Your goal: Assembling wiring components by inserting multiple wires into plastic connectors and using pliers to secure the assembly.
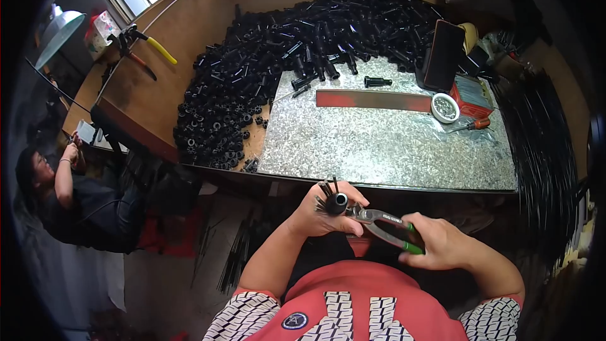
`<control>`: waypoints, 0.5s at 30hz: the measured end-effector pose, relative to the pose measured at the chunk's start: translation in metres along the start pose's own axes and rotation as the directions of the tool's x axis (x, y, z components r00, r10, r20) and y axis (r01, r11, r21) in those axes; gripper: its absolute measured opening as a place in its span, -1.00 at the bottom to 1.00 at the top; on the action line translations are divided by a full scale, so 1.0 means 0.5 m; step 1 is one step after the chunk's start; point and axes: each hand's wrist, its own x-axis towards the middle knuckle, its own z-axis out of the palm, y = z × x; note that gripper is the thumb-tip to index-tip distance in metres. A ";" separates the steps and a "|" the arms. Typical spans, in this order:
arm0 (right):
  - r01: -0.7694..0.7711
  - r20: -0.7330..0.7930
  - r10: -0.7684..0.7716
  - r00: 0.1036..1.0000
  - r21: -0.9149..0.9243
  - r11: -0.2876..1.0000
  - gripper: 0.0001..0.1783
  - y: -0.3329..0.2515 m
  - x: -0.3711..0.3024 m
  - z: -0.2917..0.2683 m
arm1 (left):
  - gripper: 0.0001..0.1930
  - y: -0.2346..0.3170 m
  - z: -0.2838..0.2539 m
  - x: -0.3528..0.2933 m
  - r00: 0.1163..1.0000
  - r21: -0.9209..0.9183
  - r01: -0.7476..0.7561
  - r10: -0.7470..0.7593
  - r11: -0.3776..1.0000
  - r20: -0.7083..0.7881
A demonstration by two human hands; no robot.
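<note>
Just past the table's front edge, my left hand (328, 211) is closed round a black tubular fitting (337, 203), its round open end facing up. Several thin dark rods (322, 189) stick out around the fitting between my fingers. Green-handled pliers (379, 218) are in my right hand (442, 240), whose fingers wrap the handles. The pliers' jaws reach the side of the fitting by my left thumb; whether they grip a wire or rod there is too small to tell.
Black plastic tubes (303, 31) and ring-shaped pieces (211, 129) heap on the speckled tabletop (379, 145). A flat bar (372, 100), white bowl of small metal parts (445, 108), screwdriver (478, 124) and phone (443, 53) lie beyond. Long black rods (543, 170) stand right; another person (76, 196) sits left.
</note>
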 end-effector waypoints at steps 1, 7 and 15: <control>0.078 -0.122 -0.097 0.988 -0.156 0.985 -0.38 0.011 0.001 0.009 | -0.52 -0.003 0.006 0.002 0.999 0.027 -0.032 0.033 0.999 -0.022; 0.119 -0.147 -0.158 0.977 -0.242 0.963 -0.35 0.026 0.014 -0.001 | -0.48 -0.023 0.010 -0.003 1.000 0.055 -0.009 0.010 0.998 -0.018; 0.089 -0.056 -0.090 0.994 -0.027 0.996 -0.57 0.035 0.037 0.025 | -0.48 -0.046 0.021 -0.019 0.981 -0.142 -0.010 -0.018 0.990 -0.195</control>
